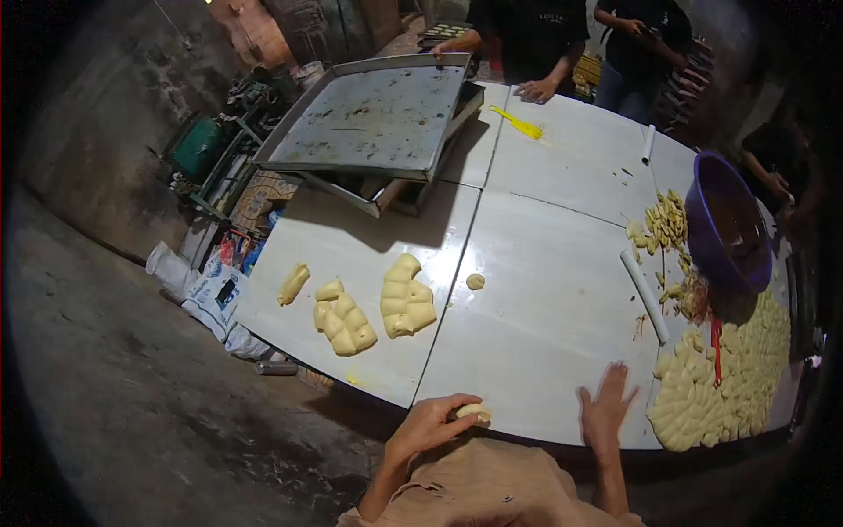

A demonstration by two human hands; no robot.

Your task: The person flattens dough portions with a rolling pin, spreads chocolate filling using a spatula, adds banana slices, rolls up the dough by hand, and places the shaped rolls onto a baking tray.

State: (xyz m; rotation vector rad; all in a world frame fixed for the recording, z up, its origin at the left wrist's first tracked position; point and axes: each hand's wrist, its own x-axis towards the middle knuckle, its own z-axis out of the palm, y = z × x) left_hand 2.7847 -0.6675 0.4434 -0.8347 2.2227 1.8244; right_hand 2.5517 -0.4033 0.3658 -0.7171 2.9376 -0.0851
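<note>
My left hand (430,427) is at the table's near edge, its fingers closed around a small pale piece of dough (475,411). To the right, my right hand (607,411) lies flat on the white table (536,334) with fingers spread, holding nothing. Two scored slabs of dough, one (348,327) nearer and another (407,299) beside it, rest on the left half. Next to them is a loose dough strip (293,284), and a small dough ball (475,281) sits near the table joint. Right of my right hand spreads a wide mass of cut dough pieces (716,386).
Large metal trays (369,114) stand stacked at the back left, steadied by a person (527,35). A purple basin (702,220), white rods (644,294), a yellow brush (518,123) and a red-handled tool (716,351) are on the table. Sacks (215,294) lie at floor level left; other people stand behind.
</note>
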